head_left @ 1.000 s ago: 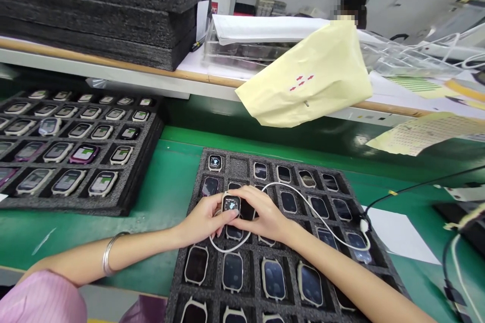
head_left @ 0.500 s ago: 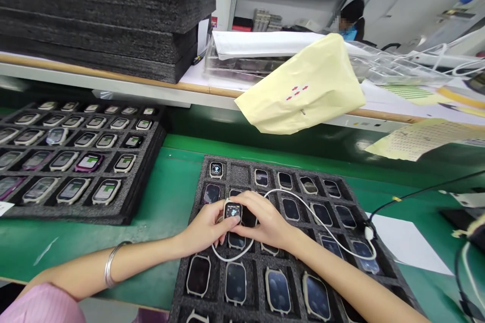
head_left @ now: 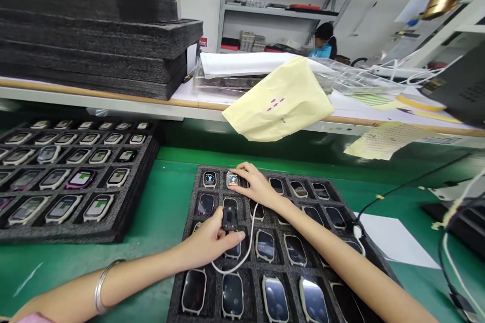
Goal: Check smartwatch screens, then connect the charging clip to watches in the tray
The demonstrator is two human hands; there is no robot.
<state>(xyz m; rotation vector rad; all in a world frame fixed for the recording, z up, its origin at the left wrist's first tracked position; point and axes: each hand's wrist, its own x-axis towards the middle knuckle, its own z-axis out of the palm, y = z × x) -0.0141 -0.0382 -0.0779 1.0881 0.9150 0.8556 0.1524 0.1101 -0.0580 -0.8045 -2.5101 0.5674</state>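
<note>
Between the thumb and fingers of my right hand [head_left: 255, 186] is a smartwatch [head_left: 232, 179] with a lit screen, at the back-row slot of a dark foam tray [head_left: 177, 290]. My left hand [head_left: 204, 245] grips a black charging dock [head_left: 230, 218] above the tray, nearer to me. A white cable [head_left: 250, 239] loops from beneath my left hand and passes under my right arm. Left of the held watch, another watch [head_left: 209, 178] with a lit screen lies in its slot. Several dark-screened watches fill other slots, including one watch [head_left: 232, 294] near the front.
At the left is another foam tray [head_left: 120, 222] of watches. Stacked black foam trays [head_left: 125, 40] stand on the shelf [head_left: 151, 107] above the bench. A yellow paper sheet [head_left: 280, 103] hangs over the shelf edge. White paper [head_left: 401, 242] lies at right. Farther back is a person [head_left: 323, 45].
My hands have moved apart. The right has carried the smartwatch away to the back-row slot, and the black dock now shows in the left. The camera view has shifted.
</note>
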